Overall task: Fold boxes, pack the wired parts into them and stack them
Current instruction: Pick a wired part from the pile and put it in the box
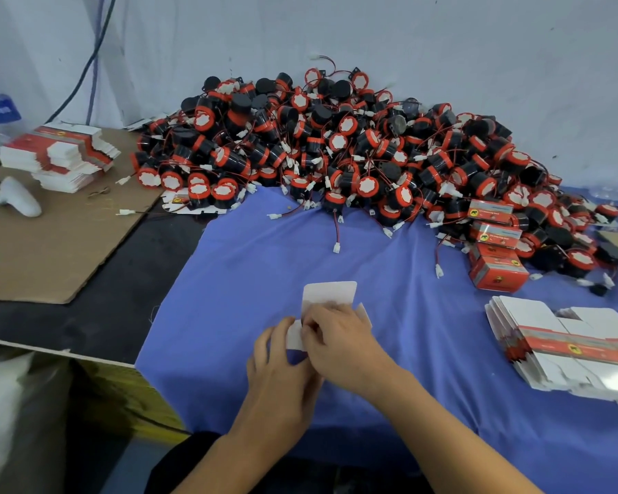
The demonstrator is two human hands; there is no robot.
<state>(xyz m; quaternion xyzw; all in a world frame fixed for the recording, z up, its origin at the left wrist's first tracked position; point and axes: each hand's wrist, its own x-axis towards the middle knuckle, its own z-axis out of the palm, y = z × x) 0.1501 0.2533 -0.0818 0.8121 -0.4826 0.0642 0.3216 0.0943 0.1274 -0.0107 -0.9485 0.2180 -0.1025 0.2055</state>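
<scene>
Both hands pinch one white box blank, mid-fold, low over the blue cloth.

Left hand [280, 369] steadies the blank's [329, 295] near edge while the right hand [339, 338] closes on its flaps, top tab upright, apparently forming a carton. Wired parts [336, 151] lie heaped behind; three finished boxes [496, 244] stack at right, beside flat blanks [564, 347].

Both hands at table's near edge on blue cloth [264, 265]. Left hand [282, 372] and right hand [339, 340] pinch white box blank [329, 294], top flap upright. Big pile of wired parts [336, 147] behind. Folded boxes [496, 251] stacked right; flat blanks [568, 351] near right, more blanks [61, 155] far left on cardboard [50, 251].
</scene>
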